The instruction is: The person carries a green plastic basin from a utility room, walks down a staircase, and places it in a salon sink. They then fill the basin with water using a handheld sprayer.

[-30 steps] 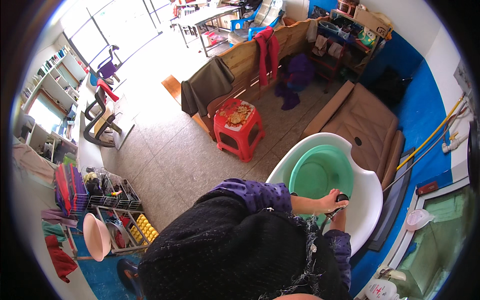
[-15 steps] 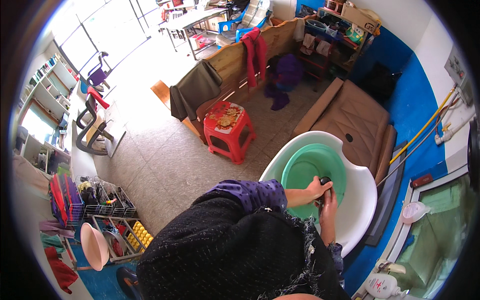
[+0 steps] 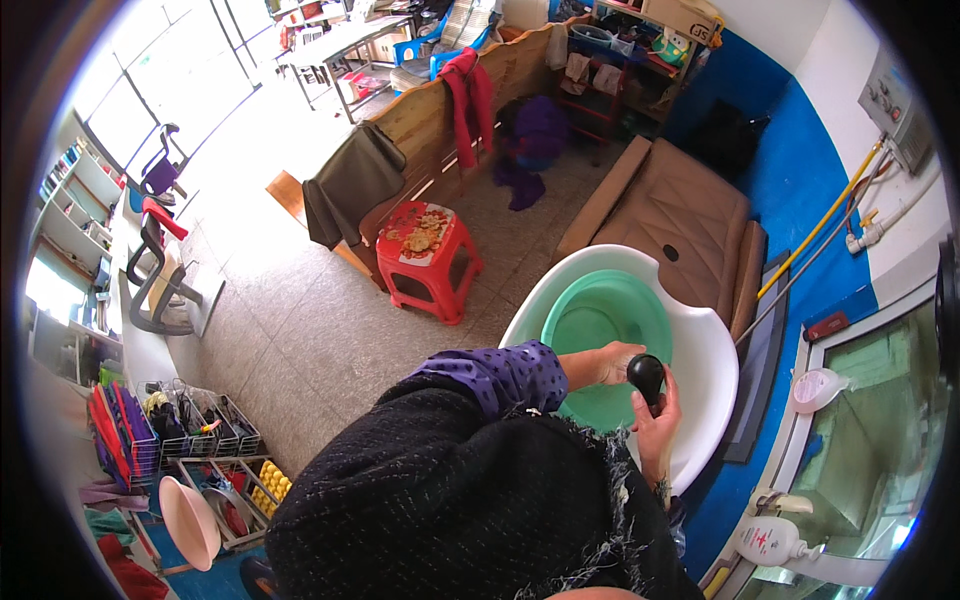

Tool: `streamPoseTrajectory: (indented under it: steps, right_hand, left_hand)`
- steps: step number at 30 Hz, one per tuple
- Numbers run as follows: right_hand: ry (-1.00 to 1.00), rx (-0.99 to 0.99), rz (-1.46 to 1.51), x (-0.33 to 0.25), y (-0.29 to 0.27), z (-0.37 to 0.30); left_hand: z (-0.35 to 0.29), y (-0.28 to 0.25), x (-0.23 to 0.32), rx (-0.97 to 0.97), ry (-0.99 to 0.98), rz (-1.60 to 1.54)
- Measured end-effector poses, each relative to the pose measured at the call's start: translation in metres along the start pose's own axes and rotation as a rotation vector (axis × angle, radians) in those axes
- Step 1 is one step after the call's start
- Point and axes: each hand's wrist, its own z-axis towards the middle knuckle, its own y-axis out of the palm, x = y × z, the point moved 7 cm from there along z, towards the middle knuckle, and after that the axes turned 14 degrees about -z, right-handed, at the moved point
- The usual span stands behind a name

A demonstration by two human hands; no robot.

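Over the green tub, my right hand is closed round the neck of a black shower head, its rounded back facing up. My left hand reaches in from the left, right beside the shower head. Its fingers look stretched out, though their tips are partly hidden behind the black head. The tub sits inside a white shampoo basin. Purple spotted cuffs are pushed up on my left forearm.
A red stool stands left of the basin, near a wooden partition. Behind the basin lies a brown padded seat. At right are a window ledge with a white pump bottle; at lower left, a pink bowl and wire baskets.
The shower head has risen toward me and shows more fully, with my right hand now lower on it. My left hand has shifted slightly left, off its top. The whole view has moved a little.
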Motion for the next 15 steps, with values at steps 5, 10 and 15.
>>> streamPoseTrajectory:
  steps: [5,10,15]
  right_hand:
    - [0.030,0.109,-0.028,-0.003,-0.013,-0.009]
    - [0.011,0.103,0.041,0.004,-0.011,-0.008]
    - [0.026,0.115,0.035,0.006,-0.011,-0.001]
  left_hand:
    - [0.005,-0.010,-0.008,0.160,0.031,0.024]
    - [0.014,-0.019,-0.002,0.170,0.089,0.073]
    - [0.021,-0.036,0.007,0.210,0.066,0.107]
